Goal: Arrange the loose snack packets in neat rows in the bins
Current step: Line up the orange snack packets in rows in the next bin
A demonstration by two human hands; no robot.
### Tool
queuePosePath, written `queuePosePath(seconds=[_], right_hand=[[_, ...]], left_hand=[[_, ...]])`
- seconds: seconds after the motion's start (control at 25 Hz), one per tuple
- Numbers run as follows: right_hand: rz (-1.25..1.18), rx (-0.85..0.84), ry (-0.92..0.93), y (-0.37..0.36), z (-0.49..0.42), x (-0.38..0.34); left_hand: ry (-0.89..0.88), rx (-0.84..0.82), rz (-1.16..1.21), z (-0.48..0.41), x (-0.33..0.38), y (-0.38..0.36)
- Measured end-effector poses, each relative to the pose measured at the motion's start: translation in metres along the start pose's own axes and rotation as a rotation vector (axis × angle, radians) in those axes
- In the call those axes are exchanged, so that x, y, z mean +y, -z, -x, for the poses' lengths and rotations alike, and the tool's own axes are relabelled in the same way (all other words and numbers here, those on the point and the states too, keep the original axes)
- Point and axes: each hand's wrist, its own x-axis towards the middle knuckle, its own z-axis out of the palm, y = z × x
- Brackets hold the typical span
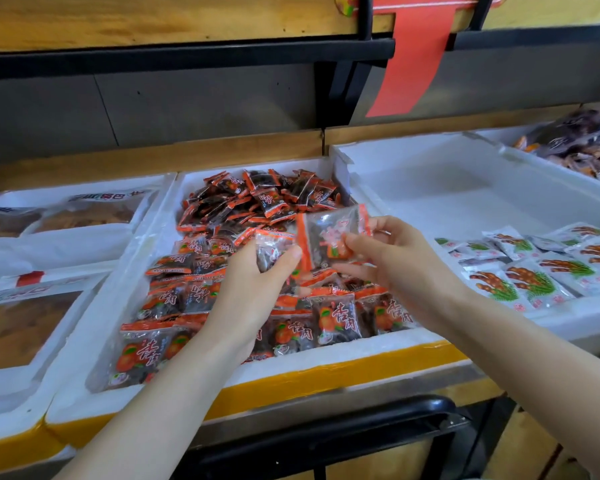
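Pinching a clear, orange-edged snack packet [326, 233] between thumb and fingers, the right hand [390, 258] holds it up just beside the left hand [253, 289], whose fingers curl round a second packet [272, 249]. Beneath both hands sits the white foam bin [326, 355], with rows of packets [333, 317] nearest the wrists and a loose heap [257, 199] beyond the fingertips.

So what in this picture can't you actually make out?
Head view, the only one:
1. Small clear packet in the left hand: mostly covered by its fingers.
2. Orange-edged clear packet pinched by the right hand: print blurred by glare.
3. Orange-and-black snack packets in the white foam bin: some rows hidden under both forearms.
4. Red paper sign: cut off by the top edge.
5. Brown flat packs at left: blurred.
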Motion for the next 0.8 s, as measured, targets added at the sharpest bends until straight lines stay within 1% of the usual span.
queuePosePath(seconds=[0.08, 0.16, 0.24, 0.28, 0.32, 0.36, 0.44, 0.56, 0.64, 0.68, 0.72, 0.8], right_hand=[[0.163, -0.075, -0.01, 0.001, 0.0, 0.001], [0.406, -0.148, -0.029, 0.009, -0.002, 0.0], [0.723, -0.284, 0.018, 0.016, -0.004, -0.005], [0.821, -0.344, 0.061, 0.016, -0.005, -0.008], [0.83, -0.383, 0.1, 0.016, -0.007, -0.008], [0.786, -0.396, 0.116, 0.014, -0.008, -0.009], [0.778, -0.32, 0.15, 0.012, -0.018, -0.01], [0.958, -0.074, 0.238, 0.017, -0.041, -0.011], [1.183, 0.087, 0.268, 0.023, -0.052, -0.008], [1.274, 0.12, 0.249, 0.025, -0.057, -0.006], [1.311, 0.124, 0.193, 0.027, -0.061, 0.0], [1.288, 0.097, 0.092, 0.027, -0.067, 0.007]], left_hand=[[0.007, 0.011, -0.037, -0.004, -0.002, -0.002], [-0.048, 0.042, -0.084, -0.008, 0.003, -0.001], [-0.121, 0.048, -0.177, -0.012, 0.008, 0.0], [-0.161, 0.046, -0.22, -0.014, 0.01, 0.0], [-0.195, 0.041, -0.249, -0.016, 0.014, -0.002], [-0.225, 0.041, -0.273, -0.019, 0.015, -0.004], [-0.263, 0.058, -0.31, -0.026, 0.018, -0.009], [-0.281, 0.094, -0.328, -0.031, 0.022, -0.011], [-0.291, 0.112, -0.348, -0.034, 0.023, -0.009], [-0.294, 0.11, -0.341, -0.034, 0.023, -0.009], [-0.281, 0.102, -0.325, -0.035, 0.023, -0.008], [-0.241, 0.086, -0.295, -0.037, 0.021, -0.007]])
